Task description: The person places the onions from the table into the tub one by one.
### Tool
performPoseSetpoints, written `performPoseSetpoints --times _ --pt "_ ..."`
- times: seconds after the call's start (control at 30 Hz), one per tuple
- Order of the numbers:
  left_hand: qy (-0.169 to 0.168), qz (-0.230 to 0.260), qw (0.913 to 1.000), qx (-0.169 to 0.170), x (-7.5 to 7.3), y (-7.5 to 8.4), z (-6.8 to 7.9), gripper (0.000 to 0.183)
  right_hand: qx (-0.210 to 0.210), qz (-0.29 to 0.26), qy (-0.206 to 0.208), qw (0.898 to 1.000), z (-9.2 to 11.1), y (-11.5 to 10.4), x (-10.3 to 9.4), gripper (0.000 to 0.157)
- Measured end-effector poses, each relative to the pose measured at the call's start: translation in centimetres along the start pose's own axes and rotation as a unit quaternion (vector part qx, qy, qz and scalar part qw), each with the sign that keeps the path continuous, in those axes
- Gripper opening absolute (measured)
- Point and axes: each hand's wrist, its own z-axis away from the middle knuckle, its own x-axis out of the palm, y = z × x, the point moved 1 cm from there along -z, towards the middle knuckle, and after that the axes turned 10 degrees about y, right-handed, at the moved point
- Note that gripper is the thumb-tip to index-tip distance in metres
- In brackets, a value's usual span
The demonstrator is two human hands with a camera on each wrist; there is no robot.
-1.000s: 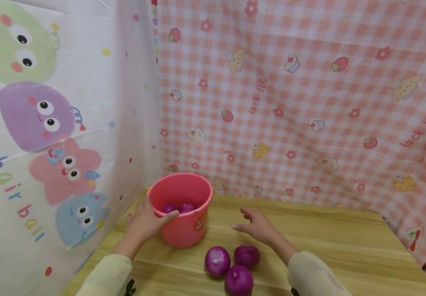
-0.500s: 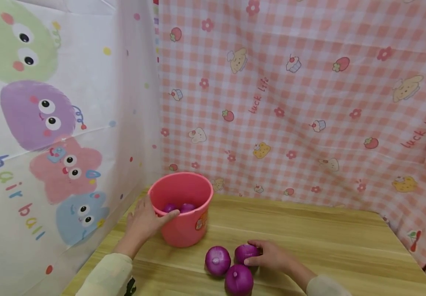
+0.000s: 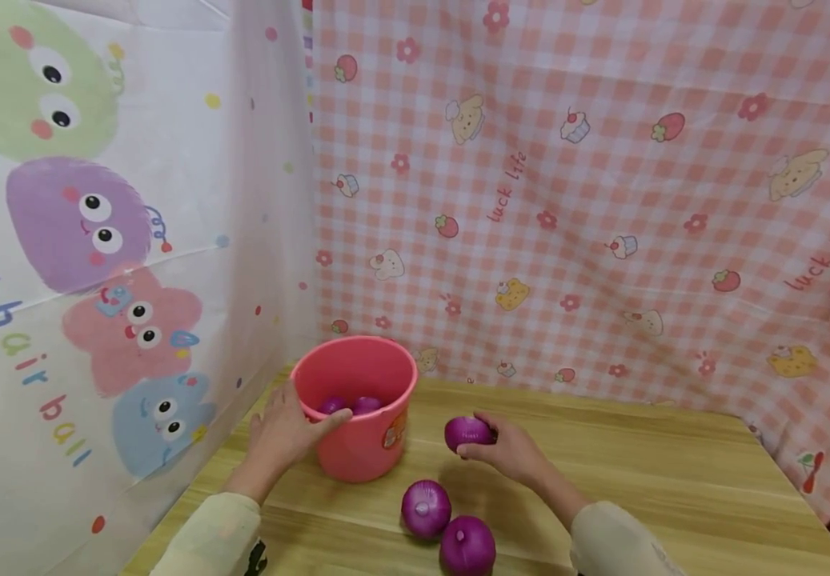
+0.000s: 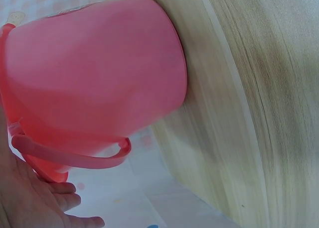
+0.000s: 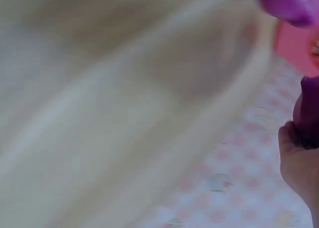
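My left hand rests against the near left side of a pink plastic bucket, its thumb across the front rim. In the left wrist view its fingers reach out straight beside the rim, near the bucket's handle. Two or so purple onions show inside the bucket. My right hand grips another purple onion above the table, right of the bucket. Two more lie together in front: one onion and, nearer, a second onion.
The wood-grain table carries everything. A white cartoon-print sheet hangs at the left and a pink checked cloth hangs behind the table. The bucket stands close to the table's left edge.
My right hand went down to the rearmost onion on the table, took hold of it and lifted it up toward the bucket. My left hand has stayed at the bucket.
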Motion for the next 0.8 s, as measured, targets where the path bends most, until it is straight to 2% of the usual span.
performPoseSetpoints --times 0.17,0.3,0.43,0.57,0.7,0.8 --pt "0.005 0.002 1.0 -0.002 -0.2 -0.3 0.0 0.122 -0.023 -0.011 0.045 0.999 -3.0 -5.3 0.5 0.073" --pt "0.009 -0.001 1.0 0.002 -0.3 -0.5 0.0 0.122 -0.042 -0.005 0.045 0.998 -5.0 -9.0 1.5 0.065" --pt "0.013 -0.003 0.9999 0.008 -0.2 -0.6 0.0 0.122 -0.058 0.001 0.037 0.998 -6.5 -11.6 2.9 0.063" --pt "0.013 0.003 0.9999 0.007 0.1 -0.4 0.0 0.122 -0.058 0.018 0.027 0.998 -7.4 -13.2 4.2 0.074" --pt "0.01 0.001 0.9999 0.005 0.3 -0.3 -0.1 0.124 -0.042 0.007 0.012 0.999 -7.5 -13.6 4.7 0.086" --pt "0.012 -0.002 0.9999 0.004 0.3 -0.4 -0.1 0.124 -0.054 0.0 0.003 0.999 -7.3 -13.0 4.6 0.079"
